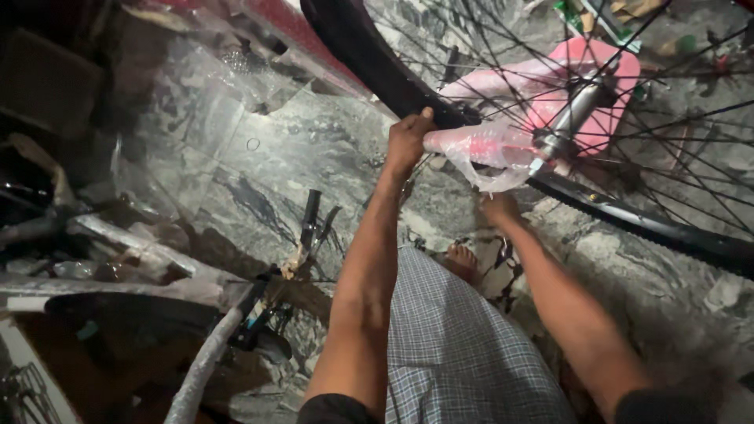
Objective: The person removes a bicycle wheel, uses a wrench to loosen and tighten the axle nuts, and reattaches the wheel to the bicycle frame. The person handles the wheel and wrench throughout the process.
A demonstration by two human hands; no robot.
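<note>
Here, a person's left hand [408,144] closes its fingers around a clear plastic wrap [479,149] bunched over the hub [567,122] of a spoked bicycle wheel [628,212]; the right hand [499,206] sits beneath, grip unclear; steadying the rim would likely ease peeling.

One bicycle wheel [628,141] with a black tyre is seen in the upper right of the frame, with one metal hub [577,114] at its centre and one pink plastic wrapping [487,149] beside it. Two hands are counted at centre: one left hand [408,141] and one right hand [500,208]; one bare foot [462,259] is seen below them. One bicycle frame [259,302] is made out at lower left, and one small ring [253,144] on the floor at upper left.
</note>
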